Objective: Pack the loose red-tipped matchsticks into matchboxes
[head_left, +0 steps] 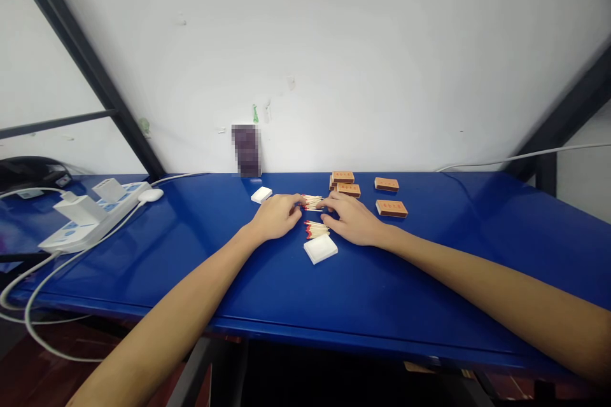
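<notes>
Red-tipped matches (312, 200) on the blue bench (267, 286), between my left grip (275, 216) and right grip (354, 219), fingers curved at both ends, whether pinching I cannot tell, second match bundle (316, 229) beside a white box (321, 249)

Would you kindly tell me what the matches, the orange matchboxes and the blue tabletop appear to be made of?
Matches: probably plain wood, matte, given the pale, straw-coloured sticks.
Orange matchboxes: likely thin card, low-sheen, with crisp edges and printed marks.
Blue tabletop: smooth and glossy, as its reflections show; perhaps painted metal or laminate.
</notes>
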A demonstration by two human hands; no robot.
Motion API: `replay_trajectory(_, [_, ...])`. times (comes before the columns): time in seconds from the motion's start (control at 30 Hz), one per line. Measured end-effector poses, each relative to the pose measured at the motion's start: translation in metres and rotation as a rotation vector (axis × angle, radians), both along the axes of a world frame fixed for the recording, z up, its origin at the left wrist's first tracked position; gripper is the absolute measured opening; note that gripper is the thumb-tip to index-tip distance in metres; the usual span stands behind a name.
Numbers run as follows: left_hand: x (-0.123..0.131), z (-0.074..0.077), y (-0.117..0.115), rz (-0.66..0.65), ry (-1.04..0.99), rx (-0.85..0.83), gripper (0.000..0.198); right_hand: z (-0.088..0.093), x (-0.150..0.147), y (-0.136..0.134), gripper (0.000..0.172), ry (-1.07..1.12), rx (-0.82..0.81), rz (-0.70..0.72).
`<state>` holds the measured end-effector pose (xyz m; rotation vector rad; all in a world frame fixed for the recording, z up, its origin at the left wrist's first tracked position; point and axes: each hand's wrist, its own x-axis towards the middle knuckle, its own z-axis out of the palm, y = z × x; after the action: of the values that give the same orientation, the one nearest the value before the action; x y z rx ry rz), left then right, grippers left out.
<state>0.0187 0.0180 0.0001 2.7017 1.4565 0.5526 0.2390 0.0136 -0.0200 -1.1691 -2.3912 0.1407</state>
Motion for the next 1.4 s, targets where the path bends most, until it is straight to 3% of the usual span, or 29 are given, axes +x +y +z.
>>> replay_trajectory(0.33, [0.0009, 0.0015, -0.001, -0.002, 0.016, 0.001, 0.03, 0.001, 0.0001, -0.0016, 0.023, 0.025, 0.01, 0.008])
replay_trajectory(1.4, [-0.0002, 0.0004, 0.001, -0.048, 0.043, 0.013, 0.033, 0.0014, 0.0003, -0.0025, 0.035, -0.001, 0.01, 0.011])
